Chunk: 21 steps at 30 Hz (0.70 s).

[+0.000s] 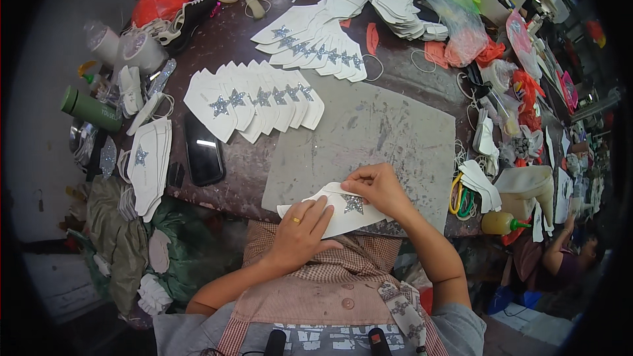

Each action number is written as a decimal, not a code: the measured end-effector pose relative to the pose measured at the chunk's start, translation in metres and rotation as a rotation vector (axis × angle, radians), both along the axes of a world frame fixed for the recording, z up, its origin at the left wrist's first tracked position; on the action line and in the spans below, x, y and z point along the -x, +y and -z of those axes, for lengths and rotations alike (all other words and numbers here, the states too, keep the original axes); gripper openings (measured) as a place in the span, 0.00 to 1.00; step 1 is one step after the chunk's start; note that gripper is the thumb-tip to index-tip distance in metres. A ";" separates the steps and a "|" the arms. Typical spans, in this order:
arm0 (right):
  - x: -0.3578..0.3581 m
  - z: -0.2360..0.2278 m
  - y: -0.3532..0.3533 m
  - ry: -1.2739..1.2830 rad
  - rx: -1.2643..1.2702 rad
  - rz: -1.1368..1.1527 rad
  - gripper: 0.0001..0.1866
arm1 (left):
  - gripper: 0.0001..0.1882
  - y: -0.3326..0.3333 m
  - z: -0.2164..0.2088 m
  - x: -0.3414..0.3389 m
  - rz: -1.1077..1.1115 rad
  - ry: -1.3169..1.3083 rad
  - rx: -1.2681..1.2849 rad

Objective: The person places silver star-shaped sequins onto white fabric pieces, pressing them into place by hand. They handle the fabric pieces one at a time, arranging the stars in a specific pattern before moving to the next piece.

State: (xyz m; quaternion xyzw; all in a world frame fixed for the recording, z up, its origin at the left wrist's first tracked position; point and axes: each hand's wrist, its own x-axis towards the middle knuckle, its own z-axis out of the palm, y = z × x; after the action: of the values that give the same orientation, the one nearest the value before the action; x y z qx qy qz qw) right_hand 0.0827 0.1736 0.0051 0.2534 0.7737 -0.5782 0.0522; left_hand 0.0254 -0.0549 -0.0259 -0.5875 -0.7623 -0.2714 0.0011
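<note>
A white shoe-upper piece [338, 224] with a silver glitter star lies at the near edge of a grey board. The fingers of my left hand [300, 236] rest flat across its left part, the thumb spread away. My right hand [377, 188] pinches the piece's upper edge above the star, thumb and forefinger together; what lies between the fingertips is too small to make out. Beyond the board, a fanned row of similar white pieces with stars [254, 102] overlaps. Farther back is a second curved fan of them [313, 36].
A stained grey board [369, 125] covers the table's middle. At left are a black phone [203, 151], a stack of white pieces [150, 161] and a green bottle [89, 107]. Scissors [461, 196] and a glue bottle [502, 223] lie at right; a person [567, 260] is beyond.
</note>
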 end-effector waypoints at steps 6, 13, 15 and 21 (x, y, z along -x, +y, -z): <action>0.002 -0.002 -0.002 -0.026 -0.010 -0.008 0.11 | 0.39 0.005 -0.006 0.002 0.015 0.000 0.084; -0.012 -0.009 0.006 0.049 0.040 0.034 0.11 | 0.42 0.011 -0.009 -0.001 -0.002 0.073 0.126; -0.030 -0.013 0.022 0.064 0.027 0.035 0.11 | 0.44 0.012 -0.012 0.000 0.011 0.048 0.148; -0.057 -0.001 0.042 -0.039 0.081 0.218 0.11 | 0.54 0.017 -0.012 -0.004 0.001 0.095 0.229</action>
State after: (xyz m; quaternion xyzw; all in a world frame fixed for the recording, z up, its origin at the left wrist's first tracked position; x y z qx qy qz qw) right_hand 0.1394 0.2151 0.0056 0.3450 0.7166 -0.6061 0.0144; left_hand 0.0293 -0.0383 -0.0134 -0.5964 -0.7871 -0.1544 -0.0303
